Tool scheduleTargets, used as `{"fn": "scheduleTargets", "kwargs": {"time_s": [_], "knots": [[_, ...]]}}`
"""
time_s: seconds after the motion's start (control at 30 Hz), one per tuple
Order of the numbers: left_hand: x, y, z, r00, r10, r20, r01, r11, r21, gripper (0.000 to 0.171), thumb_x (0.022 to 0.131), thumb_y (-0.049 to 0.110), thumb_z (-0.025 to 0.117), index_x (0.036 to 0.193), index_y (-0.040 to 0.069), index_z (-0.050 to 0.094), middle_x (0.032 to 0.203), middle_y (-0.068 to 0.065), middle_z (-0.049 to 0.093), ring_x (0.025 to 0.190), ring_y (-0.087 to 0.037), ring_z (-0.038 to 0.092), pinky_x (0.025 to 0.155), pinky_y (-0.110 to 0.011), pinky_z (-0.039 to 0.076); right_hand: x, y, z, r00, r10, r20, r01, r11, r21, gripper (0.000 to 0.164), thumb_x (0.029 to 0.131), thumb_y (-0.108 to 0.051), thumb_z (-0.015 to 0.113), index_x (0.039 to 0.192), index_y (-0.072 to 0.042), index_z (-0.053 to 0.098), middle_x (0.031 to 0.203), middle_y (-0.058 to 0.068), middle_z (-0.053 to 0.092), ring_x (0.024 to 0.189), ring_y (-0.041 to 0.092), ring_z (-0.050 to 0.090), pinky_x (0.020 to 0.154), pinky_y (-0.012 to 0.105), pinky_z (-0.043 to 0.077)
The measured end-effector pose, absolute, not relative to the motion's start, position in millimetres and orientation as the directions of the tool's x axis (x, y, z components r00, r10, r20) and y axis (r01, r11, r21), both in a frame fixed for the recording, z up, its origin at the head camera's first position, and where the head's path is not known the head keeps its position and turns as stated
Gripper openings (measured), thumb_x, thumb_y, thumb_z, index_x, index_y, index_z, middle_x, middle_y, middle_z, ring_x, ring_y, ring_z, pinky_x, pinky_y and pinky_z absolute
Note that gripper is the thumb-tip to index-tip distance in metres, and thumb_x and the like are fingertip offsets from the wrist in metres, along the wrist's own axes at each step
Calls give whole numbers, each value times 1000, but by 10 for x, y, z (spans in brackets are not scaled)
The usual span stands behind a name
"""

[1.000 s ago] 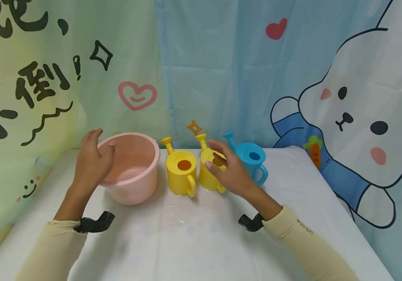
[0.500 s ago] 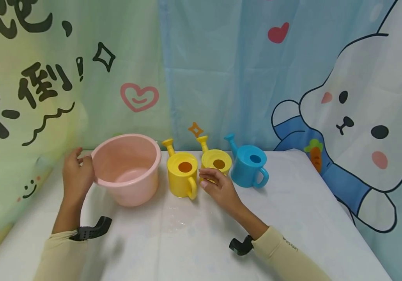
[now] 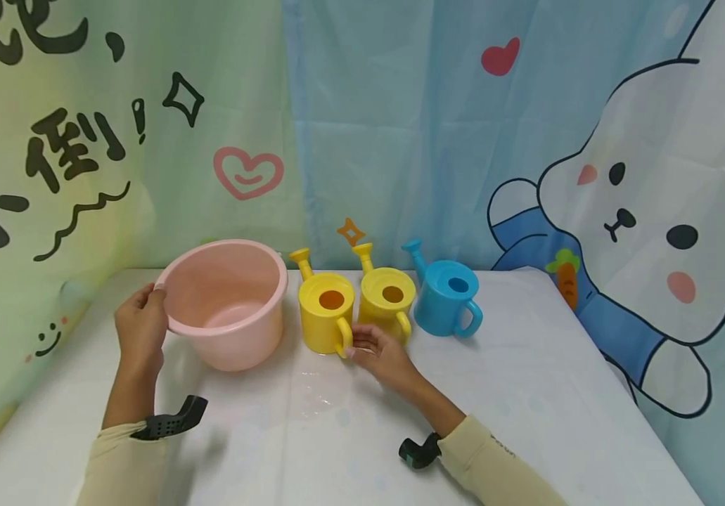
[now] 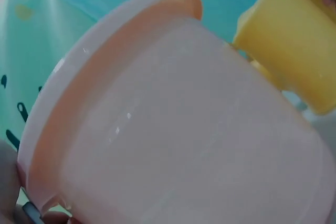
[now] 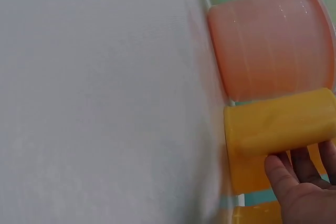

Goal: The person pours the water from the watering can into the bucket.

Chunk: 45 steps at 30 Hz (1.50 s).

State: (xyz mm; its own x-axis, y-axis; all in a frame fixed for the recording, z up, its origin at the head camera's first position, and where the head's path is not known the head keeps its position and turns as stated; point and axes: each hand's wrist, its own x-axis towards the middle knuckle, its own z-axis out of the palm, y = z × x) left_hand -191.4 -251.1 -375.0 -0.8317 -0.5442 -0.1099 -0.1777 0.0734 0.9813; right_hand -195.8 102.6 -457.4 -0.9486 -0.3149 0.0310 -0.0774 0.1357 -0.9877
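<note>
The right grip (image 3: pixel 385 357) has reached the left yellow watering can (image 3: pixel 323 325).

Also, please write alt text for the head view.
A person's left hand grips the rim of a pink tub; the right hand is at the handle of a yellow watering can. Another yellow can and a blue can stand further right on a table.

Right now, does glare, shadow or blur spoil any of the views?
Head: mostly sharp, with small glints on the white table before the leftmost yellow watering can and soft shadow by the left forearm; left wrist: hazy, bright specks on the pink basin; right wrist: dimmer, soft-edged, the table looking grey.
</note>
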Motion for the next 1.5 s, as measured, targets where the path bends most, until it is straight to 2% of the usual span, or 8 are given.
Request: {"fn": "scheduleTargets", "kwargs": {"time_s": [0.13, 0.2, 0.27, 0.43, 0.73, 1.1, 1.3, 1.5], "knots": [[-1898, -2485, -3773, -819, -554, -150, -173, -11, 985, 55, 102, 36, 44, 142, -2, 46, 116, -14, 61, 94, -16, 60, 78, -20, 47, -1865, 963, -4456, -953, -304, -13, -43, 175, -984, 35, 93, -7, 66, 124, 4, 56, 118, 15, 60, 112, 30, 57, 92, 32, 51], [-1883, -2479, -3778, -806, -571, -160, -158, -54, 986, 53, 101, 34, 47, 138, -4, 50, 104, -9, 61, 80, -11, 59, 66, -17, 47, -1822, 935, -4369, -953, -302, -23, -35, 185, -982, 32, 93, -7, 65, 122, 5, 57, 116, 16, 61, 111, 31, 58, 92, 33, 51], [-1876, -2484, -3778, -795, -584, -164, -139, -87, 986, 52, 100, 32, 51, 138, -3, 51, 103, -7, 61, 76, -10, 61, 61, -15, 49, -1798, 912, -4303, -957, -289, -29, -32, 204, -979, 30, 95, -8, 64, 120, 6, 59, 114, 15, 63, 108, 30, 59, 91, 32, 51], [-1875, -2499, -3776, -768, -611, -190, -126, -148, 981, 53, 96, 33, 61, 139, 3, 53, 122, -12, 55, 85, -12, 63, 63, -14, 52, -1799, 880, -4254, -970, -243, -27, -27, 218, -976, 26, 97, -12, 61, 116, 6, 61, 109, 13, 66, 104, 26, 61, 91, 32, 51], [-1870, -2460, -3792, -775, -601, -197, -77, -220, 973, 51, 94, 32, 65, 136, 5, 57, 126, -15, 57, 82, -10, 65, 63, -15, 53, -1997, 861, -4539, -962, -275, 5, -35, 105, -994, 28, 103, -17, 50, 113, 7, 61, 107, 20, 67, 107, 32, 61, 98, 36, 47], [-1795, -2443, -3743, -782, -565, -263, -89, -317, 944, 52, 90, 30, 69, 134, 5, 59, 109, -8, 59, 76, -13, 63, 57, -22, 56, -2086, 826, -4633, -936, -351, 8, -48, 105, -993, 49, 107, -39, 32, 88, 0, 55, 82, 13, 62, 85, 25, 59, 93, 37, 44], [-1781, -2451, -3753, -798, -538, -271, -90, -338, 937, 52, 89, 28, 71, 134, 4, 59, 107, -8, 57, 80, -15, 59, 57, -25, 57, -2050, 817, -4633, -933, -360, -7, -31, 101, -994, 47, 107, -39, 28, 90, -2, 51, 78, 10, 55, 81, 24, 57, 93, 36, 42], [-1805, -2472, -3762, -803, -528, -276, -85, -357, 930, 51, 87, 28, 73, 131, 5, 61, 109, -8, 56, 82, -16, 58, 58, -25, 57, -2036, 818, -4640, -954, -299, -19, -4, 77, -997, 45, 108, -38, 25, 89, -3, 47, 77, 7, 45, 77, 27, 49, 83, 34, 41]]}}
